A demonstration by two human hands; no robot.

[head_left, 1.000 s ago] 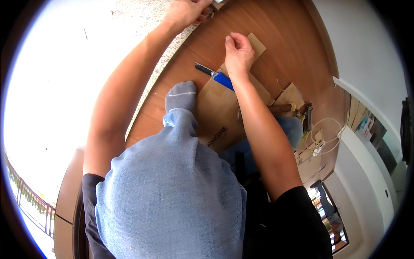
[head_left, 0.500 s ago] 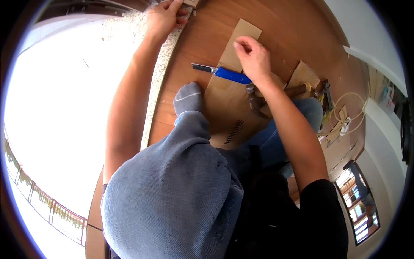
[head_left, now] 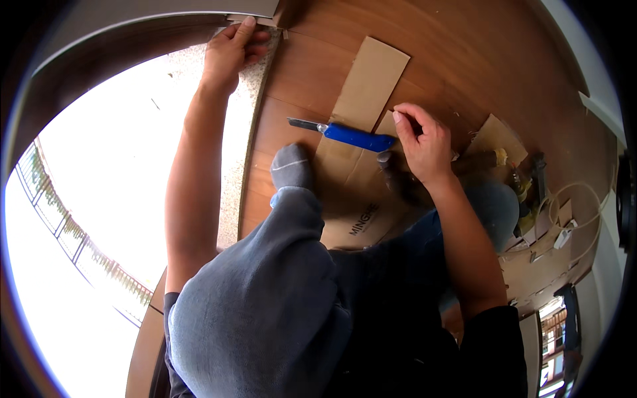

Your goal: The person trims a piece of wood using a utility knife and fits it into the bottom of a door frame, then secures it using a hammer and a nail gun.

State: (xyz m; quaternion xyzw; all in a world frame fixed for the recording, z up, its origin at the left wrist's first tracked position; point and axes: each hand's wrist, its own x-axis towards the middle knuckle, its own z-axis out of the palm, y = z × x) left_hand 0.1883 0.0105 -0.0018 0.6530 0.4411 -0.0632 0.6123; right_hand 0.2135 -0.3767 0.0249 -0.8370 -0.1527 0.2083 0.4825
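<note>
My left hand (head_left: pixel 229 56) reaches far forward to the foot of a pale panel (head_left: pixel 199 26). Its thumb touches the thin strip at the panel's lower edge, and the other fingers are spread apart. Above the cardboard, my right hand (head_left: pixel 428 149) has thumb and forefinger brought together in a pinch; anything between them is too small to make out. Just left of it lies a blue-handled knife (head_left: pixel 358 137), its dark blade out and pointing left. A hammer (head_left: pixel 398 178) rests partly hidden under my right wrist.
Flattened brown cardboard (head_left: pixel 352 169) covers the wooden floor (head_left: pixel 305 73) between my legs. A speckled stone sill (head_left: pixel 249 99) runs along the left, beside a bright opening. Cardboard scraps (head_left: pixel 497 139), tools and a looped pale cable (head_left: pixel 587 189) lie at the right.
The view has shifted, bringing more of the pale panel into sight at the top. My right hand sits farther right of the knife and remains pinched. My left hand stays at the panel's foot.
</note>
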